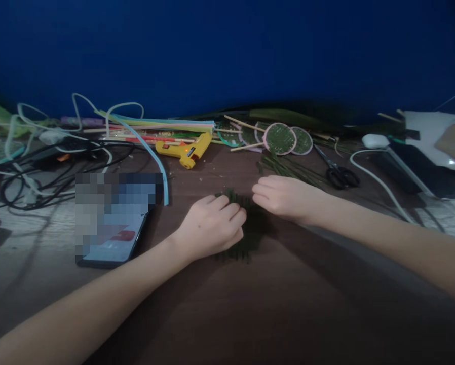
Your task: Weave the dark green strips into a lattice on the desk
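A dark green woven piece of thin leaf strips [246, 238] lies on the brown table [288, 304] between my hands. My left hand [212, 225] rests on its left side with fingers curled closed over the strips. My right hand [280, 197] lies on its upper right edge, fingers bent and pressed together on the weave. Most of the piece is hidden under both hands. Loose green strips [288, 167] lie just behind my right hand.
A phone [113, 233] lies to the left. Behind are a yellow glue gun [187, 149], coloured paper strips [159, 124], round woven fans on sticks [280, 138], black scissors [337, 172], tangled cables [41, 162], and a white cable [379, 177] at right.
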A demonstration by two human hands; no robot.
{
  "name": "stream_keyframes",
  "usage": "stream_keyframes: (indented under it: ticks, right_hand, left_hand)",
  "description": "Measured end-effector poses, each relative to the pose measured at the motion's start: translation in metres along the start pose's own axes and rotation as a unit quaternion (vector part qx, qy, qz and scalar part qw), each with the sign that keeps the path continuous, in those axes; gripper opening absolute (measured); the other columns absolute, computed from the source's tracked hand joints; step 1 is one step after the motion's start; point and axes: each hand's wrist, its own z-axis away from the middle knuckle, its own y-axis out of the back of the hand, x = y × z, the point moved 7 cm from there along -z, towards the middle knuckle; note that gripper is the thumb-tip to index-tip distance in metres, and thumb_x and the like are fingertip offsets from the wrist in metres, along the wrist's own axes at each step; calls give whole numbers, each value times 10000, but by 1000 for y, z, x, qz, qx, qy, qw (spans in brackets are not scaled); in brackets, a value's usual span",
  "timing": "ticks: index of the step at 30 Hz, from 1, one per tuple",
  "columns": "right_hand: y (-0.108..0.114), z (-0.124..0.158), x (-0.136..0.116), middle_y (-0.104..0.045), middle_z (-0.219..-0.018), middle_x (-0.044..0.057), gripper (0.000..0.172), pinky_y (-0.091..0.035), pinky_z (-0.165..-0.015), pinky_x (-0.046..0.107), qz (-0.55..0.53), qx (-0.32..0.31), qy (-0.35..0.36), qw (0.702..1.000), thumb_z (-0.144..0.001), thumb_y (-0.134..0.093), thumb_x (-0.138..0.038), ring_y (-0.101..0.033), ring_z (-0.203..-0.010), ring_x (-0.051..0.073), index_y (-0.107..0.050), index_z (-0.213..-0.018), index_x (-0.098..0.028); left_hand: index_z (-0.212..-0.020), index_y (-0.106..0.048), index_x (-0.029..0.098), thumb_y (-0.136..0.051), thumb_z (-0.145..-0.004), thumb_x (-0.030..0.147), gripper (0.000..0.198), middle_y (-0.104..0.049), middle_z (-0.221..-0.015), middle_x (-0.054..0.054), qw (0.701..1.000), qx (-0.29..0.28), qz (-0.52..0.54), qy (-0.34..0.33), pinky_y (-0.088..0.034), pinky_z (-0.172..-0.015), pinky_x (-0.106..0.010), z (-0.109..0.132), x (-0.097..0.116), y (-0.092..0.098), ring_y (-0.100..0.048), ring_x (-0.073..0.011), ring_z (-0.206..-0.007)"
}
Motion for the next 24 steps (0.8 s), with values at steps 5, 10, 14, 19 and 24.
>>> stream_keyframes:
  ticks: [5, 10, 14, 19, 24]
  right_hand:
    - [3, -1, 13, -521, -667, 72, 246, -338, -580, 291, -22, 3, -22, 1000, -858, -361, -83, -429, -648, 176, -551, -708, -128]
    - [2, 6, 25, -583, -773, 88, 241, -404, -646, 292, -105, -17, -44, 993, -865, -363, -87, -492, -742, 176, -586, -780, -120]
    - [-3, 12, 19, -607, -830, 90, 239, -412, -638, 290, -116, -43, -31, 992, -826, -379, -35, -513, -782, 175, -599, -821, -126]
    - [1, 7, 6, -572, -717, 77, 242, -354, -559, 289, -54, -36, -5, 998, -828, -371, -28, -471, -670, 173, -572, -736, -126]
    - [4, 0, 0, -504, -625, 54, 286, -300, -544, 291, -17, -7, 5, 1000, -859, -350, -48, -414, -622, 167, -537, -665, -145]
  left_hand:
    - [-780, -649, 138, -441, -807, 173, 212, -638, -668, -35, 1000, 4, 9, -1, -457, -544, -286, 0, 0, 0, -570, -160, -644]
    - [-798, -648, 141, -436, -820, 175, 216, -643, -677, -35, 1000, -2, 15, 3, -457, -556, -276, 1, -1, 0, -570, -154, -657]
    - [-776, -646, 151, -438, -818, 183, 214, -639, -668, -28, 1000, 1, 9, 2, -446, -548, -279, 1, -1, 0, -565, -153, -646]
    - [-774, -646, 150, -433, -815, 180, 219, -633, -659, -22, 1000, 0, 3, 4, -430, -528, -282, 0, -1, 0, -564, -155, -638]
    - [-772, -640, 148, -430, -813, 174, 216, -632, -672, -29, 1000, -5, 0, -1, -421, -526, -284, 0, 0, -1, -556, -155, -642]
